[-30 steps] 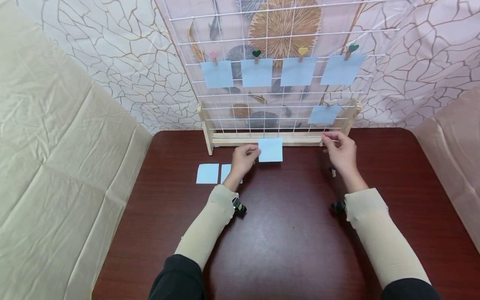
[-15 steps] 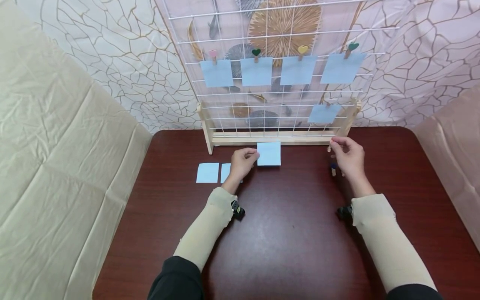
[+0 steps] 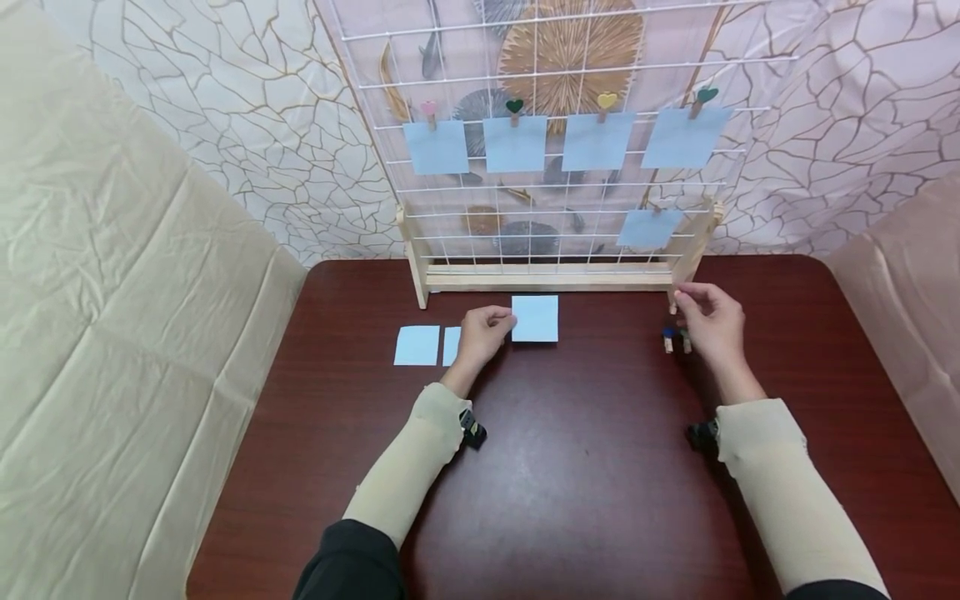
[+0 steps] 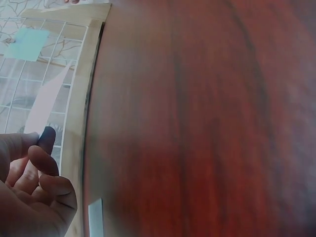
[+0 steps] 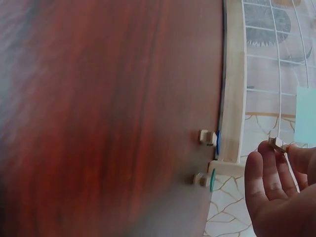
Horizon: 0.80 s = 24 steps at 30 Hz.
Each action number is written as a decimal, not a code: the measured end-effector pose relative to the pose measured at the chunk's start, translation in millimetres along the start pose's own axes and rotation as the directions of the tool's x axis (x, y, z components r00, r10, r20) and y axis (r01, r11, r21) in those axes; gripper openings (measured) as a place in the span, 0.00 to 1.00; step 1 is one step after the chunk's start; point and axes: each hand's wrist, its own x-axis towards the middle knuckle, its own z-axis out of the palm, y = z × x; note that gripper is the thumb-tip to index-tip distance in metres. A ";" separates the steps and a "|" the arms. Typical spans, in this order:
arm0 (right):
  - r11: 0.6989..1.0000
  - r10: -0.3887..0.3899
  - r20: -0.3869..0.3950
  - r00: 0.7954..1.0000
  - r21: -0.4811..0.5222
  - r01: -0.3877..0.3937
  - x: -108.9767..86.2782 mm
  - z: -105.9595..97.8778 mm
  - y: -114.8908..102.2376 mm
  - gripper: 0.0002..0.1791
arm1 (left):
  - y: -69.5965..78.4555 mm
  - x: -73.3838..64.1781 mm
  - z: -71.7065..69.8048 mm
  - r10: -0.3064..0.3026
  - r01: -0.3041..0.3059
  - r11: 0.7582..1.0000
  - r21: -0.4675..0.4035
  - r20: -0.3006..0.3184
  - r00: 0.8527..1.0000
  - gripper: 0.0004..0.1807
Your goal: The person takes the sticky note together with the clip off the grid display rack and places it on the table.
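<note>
My left hand (image 3: 482, 337) pinches a light blue paper square (image 3: 536, 318) by its left edge, in front of the rack's base. The left wrist view shows that paper (image 4: 45, 106) nearly edge-on between thumb and finger. A small wooden clothespin (image 5: 278, 143) is pinched in my right hand (image 3: 716, 327), near the rack's right foot. Just below that hand, two more clothespins lie on the table, one with a blue top (image 3: 668, 339) and one with a green top (image 3: 686, 341). Left of my left hand lies one paper square (image 3: 417, 346); another (image 3: 451, 345) is partly hidden behind that hand.
A white wire grid rack (image 3: 551, 271) on a wooden stand (image 3: 551, 283) rises at the table's (image 3: 585, 467) back edge. Several blue papers hang in its upper row under heart-topped clothespins. One more paper (image 3: 649, 229) hangs low on the right. Cloth screens flank both sides.
My left hand has drawn the paper square slightly back from the rack, toward me. My right hand has moved right and toward me with its clothespin, uncovering the two on the table.
</note>
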 end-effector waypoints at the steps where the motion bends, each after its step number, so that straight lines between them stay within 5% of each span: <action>1: 1.000 0.000 -0.003 1.000 -0.016 0.000 -0.5 -1.5 1.6 0.17 | -1.2 -1.0 -0.6 -0.005 0.005 1.000 0.004 -0.001 1.000 0.13; 11: 0.994 0.015 -0.018 1.000 -0.104 -0.017 -1.3 -14.2 9.6 0.19 | -11.1 -4.3 -9.2 -0.029 0.029 1.000 0.010 -0.009 1.000 0.12; 24: 0.993 0.072 -0.050 0.996 -0.093 -0.076 -2.6 -28.2 15.0 0.16 | -14.8 -8.2 -14.6 -0.056 0.055 0.998 0.032 0.014 0.998 0.13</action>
